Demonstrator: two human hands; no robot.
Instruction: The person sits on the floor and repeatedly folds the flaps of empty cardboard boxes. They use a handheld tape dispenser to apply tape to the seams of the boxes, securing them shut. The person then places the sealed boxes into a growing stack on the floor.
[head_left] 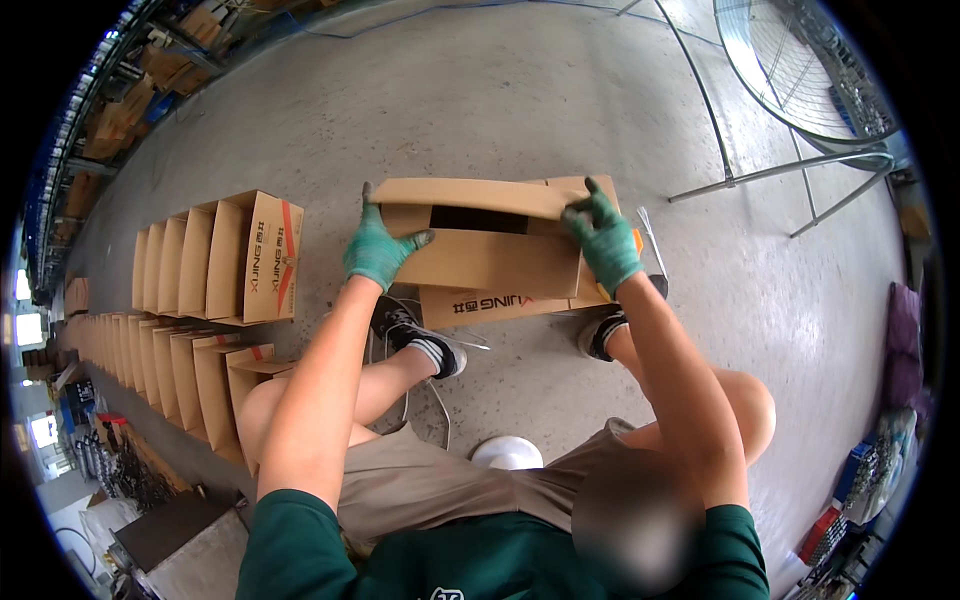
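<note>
A brown cardboard box [490,262] lies in front of me with its long flaps part-way up and a dark gap between them. My left hand [380,248], in a green glove, grips its left end, thumb over the near flap. At the right end, my gloved right hand [606,238] holds the box by the flap edges, fingers bent. Beneath is more cardboard with a printed side [500,303]; whether it is a separate box I cannot tell. An orange object [638,241] shows partly behind my right hand.
Open cartons [225,258] stand in a row at the left, with a longer row [185,370] nearer me. White strapping [440,405] lies by my feet. A round white seat [507,453] is between my legs. A large fan [815,65] on a metal stand is far right.
</note>
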